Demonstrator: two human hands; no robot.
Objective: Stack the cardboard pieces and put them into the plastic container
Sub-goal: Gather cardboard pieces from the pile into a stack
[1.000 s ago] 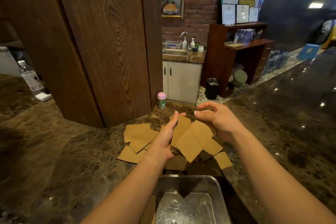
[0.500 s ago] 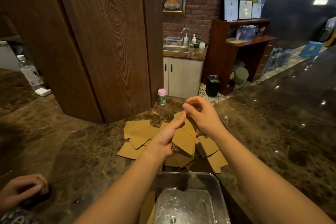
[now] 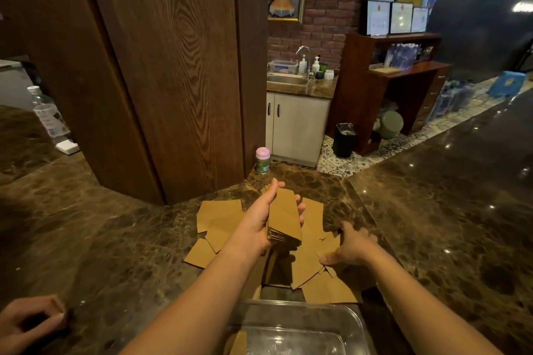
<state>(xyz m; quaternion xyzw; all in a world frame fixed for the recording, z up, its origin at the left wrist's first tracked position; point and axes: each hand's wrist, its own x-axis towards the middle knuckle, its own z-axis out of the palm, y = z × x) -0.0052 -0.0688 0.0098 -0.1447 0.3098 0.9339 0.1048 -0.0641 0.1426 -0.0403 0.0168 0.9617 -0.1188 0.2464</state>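
Now left hand [image 3: 261,222] gripping cardboard stack [image 3: 284,217], right hand [image 3: 350,248] on loose pieces [image 3: 222,219]

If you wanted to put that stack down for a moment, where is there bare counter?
Bare marble counter lies right of the right hand, and between the loose cardboard pieces and the other person's hand. It is crowded ahead of the plastic container.

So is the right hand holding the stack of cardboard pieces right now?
No, the left hand grips the stack of cardboard pieces, while the right hand reaches down onto the loose cardboard pieces on the counter.
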